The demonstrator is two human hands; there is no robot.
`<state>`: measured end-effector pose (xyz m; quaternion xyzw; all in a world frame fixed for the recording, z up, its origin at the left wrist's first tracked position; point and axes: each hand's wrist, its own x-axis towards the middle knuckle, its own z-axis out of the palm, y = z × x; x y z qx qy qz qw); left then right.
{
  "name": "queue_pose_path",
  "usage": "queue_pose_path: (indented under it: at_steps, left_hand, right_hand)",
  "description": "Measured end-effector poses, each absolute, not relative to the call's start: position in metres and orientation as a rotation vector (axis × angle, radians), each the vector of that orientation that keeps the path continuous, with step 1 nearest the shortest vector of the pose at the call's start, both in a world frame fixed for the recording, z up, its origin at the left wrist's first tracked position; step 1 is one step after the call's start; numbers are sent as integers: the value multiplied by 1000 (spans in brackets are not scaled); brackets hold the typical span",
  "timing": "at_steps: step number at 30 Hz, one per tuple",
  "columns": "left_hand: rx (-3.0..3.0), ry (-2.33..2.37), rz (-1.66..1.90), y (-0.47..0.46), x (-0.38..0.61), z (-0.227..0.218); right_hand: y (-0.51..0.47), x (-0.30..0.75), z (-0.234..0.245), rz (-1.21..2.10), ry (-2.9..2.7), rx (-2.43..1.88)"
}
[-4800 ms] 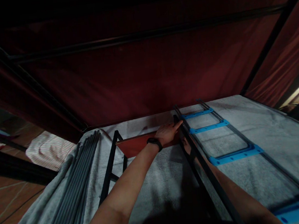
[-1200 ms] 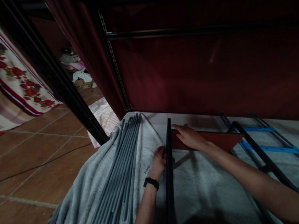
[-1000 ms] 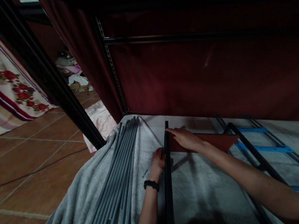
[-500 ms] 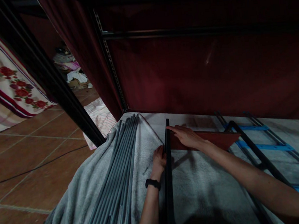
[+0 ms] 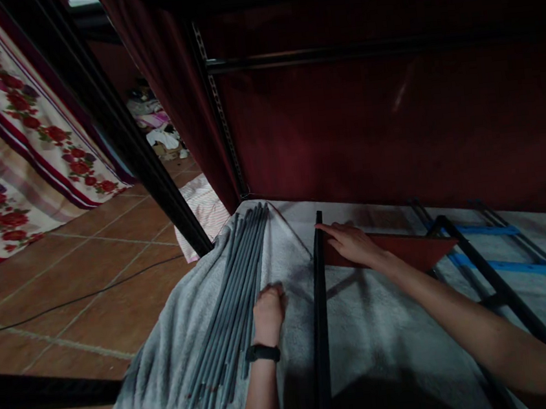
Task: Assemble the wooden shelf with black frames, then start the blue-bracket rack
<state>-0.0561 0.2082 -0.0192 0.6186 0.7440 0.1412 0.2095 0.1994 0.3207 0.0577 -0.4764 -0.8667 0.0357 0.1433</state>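
My right hand [image 5: 352, 243] reaches over a reddish-brown board [image 5: 405, 252]. Its index finger is stretched out and touches a black metal bar [image 5: 319, 304] near the far end. The other fingers are partly hidden; no grip around the bar shows. My left hand [image 5: 267, 308], with a dark band on the wrist, is low over the grey blanket [image 5: 288, 255], between the bar and a bundle of thin grey rods [image 5: 237, 299]. Its fingers are curled and closed, and what they hold, if anything, is hidden.
On the right, a black tube frame [image 5: 485, 273] lies by dark rails with blue crosspieces [image 5: 504, 265]. A black post [image 5: 152, 171] slants on the left. A dark red curtain [image 5: 343, 132] hangs behind. A cable [image 5: 92, 294] crosses the tiled floor.
My left hand has left the black bar and moved left and nearer, to where a small thin piece lay on the blanket. My right index finger stays at the bar's end. The view has shifted left.
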Motion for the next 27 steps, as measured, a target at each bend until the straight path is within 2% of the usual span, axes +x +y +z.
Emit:
queue_pose_path:
  at_steps: [4, 8, 12, 15, 17, 22, 27]
  left_hand:
    - [1846, 2199, 76, 205, -53, -18]
    - [1857, 2113, 103, 213, -64, -15]
    - [1691, 2021, 550, 227, -66, -15]
    - [1437, 1644, 1025, 240, -52, -17]
    - [1266, 1438, 1198, 247, -39, -16]
    - [1099, 1286, 1344, 263, -12, -1]
    - [1237, 1350, 1354, 297, 2, 18]
  right_hand:
    - [320, 199, 58, 108, -2520, -1373]
    - [323, 200, 57, 120, -2531, -1373]
    - [328, 203, 56, 167, -2526, -1325]
    - [331, 204, 56, 238, -2521, -1256]
    - [333, 205, 55, 280, -2508, -1222]
    - [335, 204, 55, 340, -2467, -1215]
    - [335, 204, 54, 373, -2462, -1253]
